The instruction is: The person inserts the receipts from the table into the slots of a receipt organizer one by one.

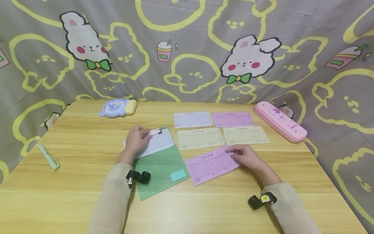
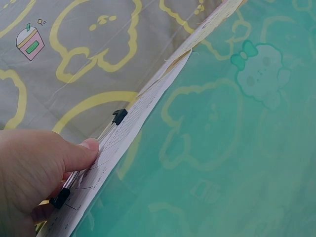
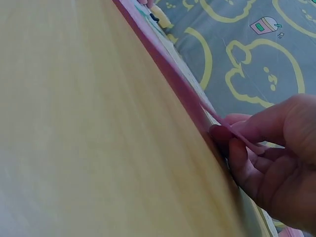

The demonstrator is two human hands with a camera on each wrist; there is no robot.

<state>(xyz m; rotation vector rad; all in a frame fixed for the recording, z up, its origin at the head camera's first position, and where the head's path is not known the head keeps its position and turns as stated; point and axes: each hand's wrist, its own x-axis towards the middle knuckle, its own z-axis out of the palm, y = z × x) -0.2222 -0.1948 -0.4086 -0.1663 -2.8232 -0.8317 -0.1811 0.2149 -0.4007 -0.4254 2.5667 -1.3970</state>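
Note:
My left hand (image 1: 136,143) pinches the metal clip (image 1: 155,131) at the top of a green clipboard (image 1: 157,172); a white printed slip (image 1: 159,143) lies under the clip. In the left wrist view the thumb of the left hand (image 2: 44,170) presses on the clip's wire between its two black ends. My right hand (image 1: 246,157) pinches the upper right edge of a purple printed slip (image 1: 208,167) beside the clipboard. The right wrist view shows that purple slip (image 3: 173,74) edge-on, its corner bent between thumb and fingers of the right hand (image 3: 279,153).
Behind lie a white slip (image 1: 193,120), another purple slip (image 1: 232,120) and two cream slips (image 1: 201,139) (image 1: 246,135). A pink pencil case (image 1: 280,122) is at the back right, a blue clock-shaped item (image 1: 114,108) at the back left, a green pen (image 1: 49,158) far left.

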